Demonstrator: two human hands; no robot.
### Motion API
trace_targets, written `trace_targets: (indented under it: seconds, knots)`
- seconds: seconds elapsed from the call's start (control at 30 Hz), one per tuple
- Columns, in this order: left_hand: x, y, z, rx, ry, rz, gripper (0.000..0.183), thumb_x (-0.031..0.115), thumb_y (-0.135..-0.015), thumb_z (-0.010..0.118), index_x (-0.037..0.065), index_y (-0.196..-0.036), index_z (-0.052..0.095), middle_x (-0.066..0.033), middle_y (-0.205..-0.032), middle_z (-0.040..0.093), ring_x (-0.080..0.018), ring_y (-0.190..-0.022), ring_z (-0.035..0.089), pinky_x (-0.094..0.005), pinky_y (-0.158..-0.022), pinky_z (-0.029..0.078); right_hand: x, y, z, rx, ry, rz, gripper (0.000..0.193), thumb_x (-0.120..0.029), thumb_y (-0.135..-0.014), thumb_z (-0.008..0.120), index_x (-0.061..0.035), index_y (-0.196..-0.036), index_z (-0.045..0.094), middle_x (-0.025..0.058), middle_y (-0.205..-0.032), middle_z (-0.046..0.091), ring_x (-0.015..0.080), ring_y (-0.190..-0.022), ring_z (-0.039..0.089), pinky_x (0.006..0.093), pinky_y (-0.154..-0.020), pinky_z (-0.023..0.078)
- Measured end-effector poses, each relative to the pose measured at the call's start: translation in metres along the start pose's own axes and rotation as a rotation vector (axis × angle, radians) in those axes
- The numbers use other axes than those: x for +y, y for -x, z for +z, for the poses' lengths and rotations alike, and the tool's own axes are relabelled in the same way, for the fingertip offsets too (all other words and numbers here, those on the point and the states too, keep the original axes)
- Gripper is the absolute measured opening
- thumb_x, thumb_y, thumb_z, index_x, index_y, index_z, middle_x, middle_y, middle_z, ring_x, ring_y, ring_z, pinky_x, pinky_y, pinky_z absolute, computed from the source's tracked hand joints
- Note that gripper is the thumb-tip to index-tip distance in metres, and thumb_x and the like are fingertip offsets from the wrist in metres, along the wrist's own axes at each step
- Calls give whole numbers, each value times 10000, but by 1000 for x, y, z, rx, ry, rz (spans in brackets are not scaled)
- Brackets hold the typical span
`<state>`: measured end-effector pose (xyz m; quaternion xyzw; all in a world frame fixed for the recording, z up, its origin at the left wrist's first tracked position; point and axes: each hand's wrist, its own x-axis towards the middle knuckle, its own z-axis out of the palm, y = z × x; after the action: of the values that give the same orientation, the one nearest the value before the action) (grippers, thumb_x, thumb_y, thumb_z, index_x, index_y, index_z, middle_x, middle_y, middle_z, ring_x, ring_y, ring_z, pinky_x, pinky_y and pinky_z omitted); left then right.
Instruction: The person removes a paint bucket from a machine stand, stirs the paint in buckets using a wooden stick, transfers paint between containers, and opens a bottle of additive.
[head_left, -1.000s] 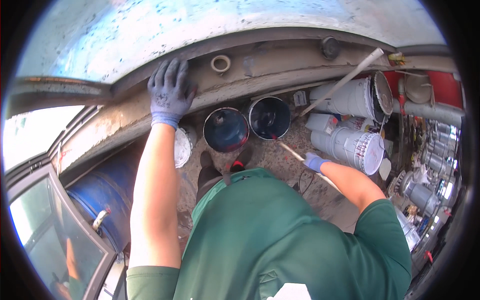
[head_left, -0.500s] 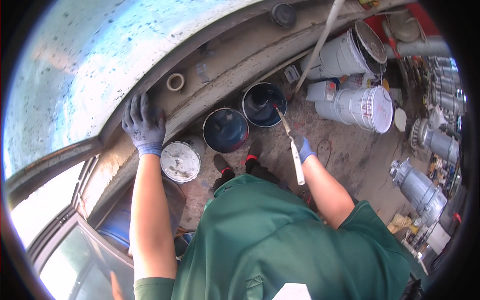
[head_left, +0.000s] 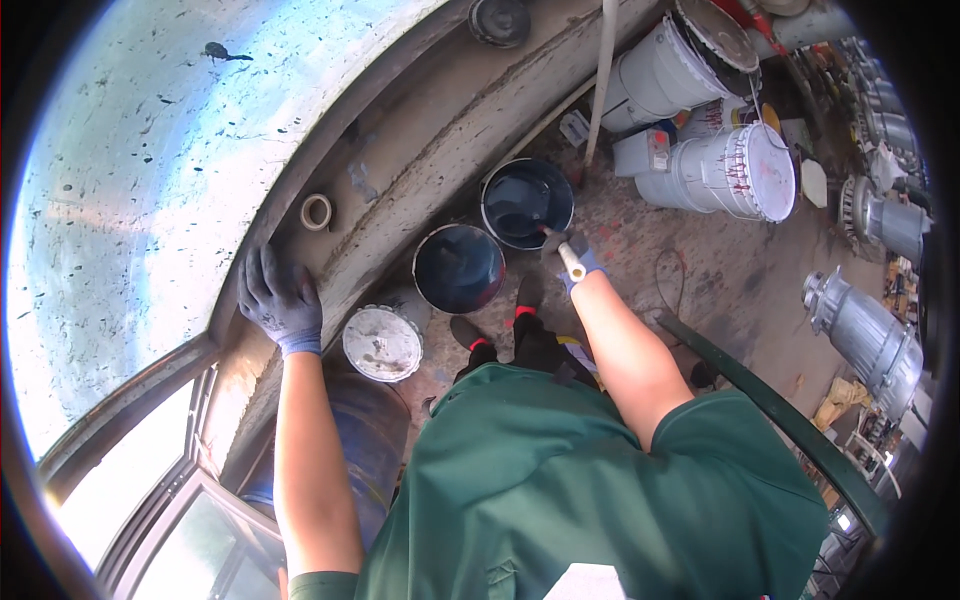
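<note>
My left hand [head_left: 278, 305], in a grey work glove, lies with its fingers stretched out on the sill below the window. A pale ring [head_left: 304, 214], like a tape roll, sits on the sill just beyond it. My right hand [head_left: 562, 254], also gloved, is closed round a pale pole [head_left: 573, 266]. The pole's far end reaches into a round bucket [head_left: 562, 190] holding dark liquid; its tip is hard to make out. Beside that bucket stands a second one [head_left: 424, 285], also with dark liquid inside. A white lidded bucket [head_left: 382, 343] stands nearer my left arm.
Large pale buckets [head_left: 715, 175] lie or lean at the right. A long pole [head_left: 604, 85] leans at the back. Grey metal motor-like housings [head_left: 870, 335] line the far right. A blue drum [head_left: 365, 430] stands beneath my left forearm. A dark green bar [head_left: 770, 400] crosses at the right.
My view has shifted and turned slightly. The pole now points more toward me, with my right hand closer to the bucket. My left hand stays on the sill. The green bar has come into view.
</note>
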<state>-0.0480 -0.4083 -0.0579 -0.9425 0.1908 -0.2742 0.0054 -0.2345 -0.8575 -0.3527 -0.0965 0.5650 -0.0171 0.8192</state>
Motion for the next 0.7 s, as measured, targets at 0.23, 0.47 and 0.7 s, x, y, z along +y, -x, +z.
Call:
trace_targets:
  seconds: [0.23, 0.47, 0.7]
  knots:
    - [2, -2, 4, 0, 11, 13, 587, 413, -961, 584, 97, -1454, 547, -159, -1442, 553, -387, -1333, 503, -540, -1101, 374, -28, -49, 38, -477, -700, 313, 307, -111, -959, 529, -165, -662, 470, -48, -561, 479, 109, -488, 540, 249, -497, 493]
    - [0, -2, 4, -5, 40, 20, 603, 396, -951, 593, 102, -1473, 530, -163, -1457, 541, -390, -1352, 490, -542, -1108, 366, 25, 22, 84, -189, 380, 426, 225, -155, -940, 547, -102, -721, 539, 17, -568, 480, 169, -414, 443, 316, -397, 394]
    - [-5, 2, 1, -38, 67, -21, 647, 410, -911, 640, 122, -1480, 527, -161, -1474, 526, -401, -1365, 474, -550, -1113, 355, -43, 70, 13, -261, 2367, 215, 277, -291, -824, 706, -37, -924, 753, 120, -755, 706, 227, -565, 632, 439, -553, 504]
